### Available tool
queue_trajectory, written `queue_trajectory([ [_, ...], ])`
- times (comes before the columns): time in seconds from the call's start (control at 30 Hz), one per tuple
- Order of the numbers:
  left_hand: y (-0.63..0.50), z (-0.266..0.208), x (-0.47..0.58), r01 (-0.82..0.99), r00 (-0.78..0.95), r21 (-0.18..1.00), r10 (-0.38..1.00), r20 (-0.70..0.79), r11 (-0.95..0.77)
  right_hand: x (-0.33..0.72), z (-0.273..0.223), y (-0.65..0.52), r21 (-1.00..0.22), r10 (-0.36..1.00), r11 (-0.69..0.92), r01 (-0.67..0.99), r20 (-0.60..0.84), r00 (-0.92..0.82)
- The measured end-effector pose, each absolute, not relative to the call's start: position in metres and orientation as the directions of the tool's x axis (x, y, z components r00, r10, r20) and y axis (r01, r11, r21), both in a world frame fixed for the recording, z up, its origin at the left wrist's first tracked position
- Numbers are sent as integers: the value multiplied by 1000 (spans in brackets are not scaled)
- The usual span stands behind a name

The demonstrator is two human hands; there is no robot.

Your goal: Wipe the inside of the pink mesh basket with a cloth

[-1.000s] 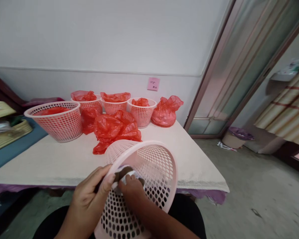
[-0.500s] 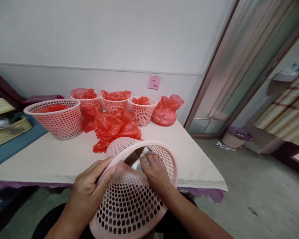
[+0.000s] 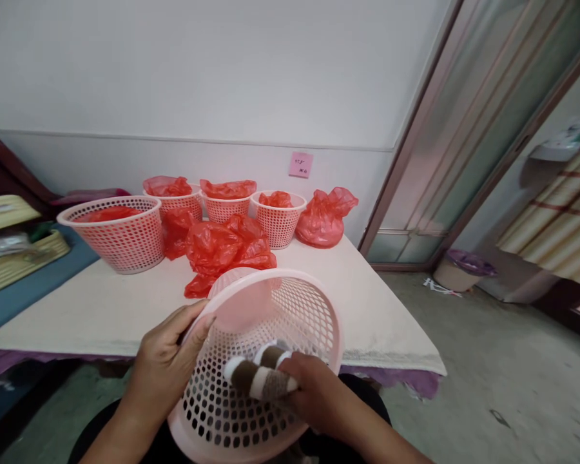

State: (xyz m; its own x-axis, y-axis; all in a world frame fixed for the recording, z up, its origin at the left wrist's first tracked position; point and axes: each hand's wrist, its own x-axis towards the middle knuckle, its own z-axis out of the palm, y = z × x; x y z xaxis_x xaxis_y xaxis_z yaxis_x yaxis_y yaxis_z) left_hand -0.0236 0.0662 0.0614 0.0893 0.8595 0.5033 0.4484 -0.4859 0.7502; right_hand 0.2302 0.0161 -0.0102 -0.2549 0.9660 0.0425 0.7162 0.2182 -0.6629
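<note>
A pale pink perforated plastic basket (image 3: pixel 314 299) is tilted in front of me at the table's near edge, its mouth facing me. My left hand (image 3: pixel 171 357) is closed on the left side of its rim, thumb inside. Within the mouth, my right hand (image 3: pixel 314 393) grips a folded, fuzzy cloth (image 3: pixel 261 380) striped in brown, white and grey. Two rounded folds of the cloth stick out to the left of the fingers. Crumpled red plastic bags (image 3: pixel 232 245) lie just behind the basket.
Several pink baskets holding red bags, one a wide basket (image 3: pixel 120 232), stand on the cloth-covered table (image 3: pixel 367 309). A filled red bag (image 3: pixel 321 222) sits at the back right. Yellow trays (image 3: pixel 9 258) are at far left, and a bin (image 3: pixel 459 270) stands on the floor at right.
My right hand has drawn the cloth from deeper in the basket down toward me, so its stripes now show. The left hand keeps hold of the rim.
</note>
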Motion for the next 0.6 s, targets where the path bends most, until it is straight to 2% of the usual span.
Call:
queue_trajectory([
  [0.07,63,59,-24,433,54,771,867,496,-468,233,-9,21,-919,995,27,394,-12,-94],
  [0.1,61,58,-23,429,44,778,871,490,-459,233,-10,23,-982,997,-73,173,-74,5],
  [0.13,59,57,-22,429,45,780,873,486,-457,234,-9,26,-987,984,-149,-64,-154,89],
  [0.2,56,57,-20,434,66,769,868,493,-469,233,-5,29,-859,945,-208,-468,-300,130],
  [0.27,53,57,-17,431,74,763,862,502,-482,230,5,31,-713,925,-192,-674,-361,118],
  [0.33,52,56,-14,402,63,783,868,493,-474,223,19,31,-673,932,-106,-732,-324,163],
  [0.47,46,51,-9,348,50,827,890,454,-442,196,31,38,-799,950,121,-589,-78,302],
  [0.6,35,53,-6,353,2,831,888,460,-431,163,1,64,-904,969,60,-424,-50,243],
])
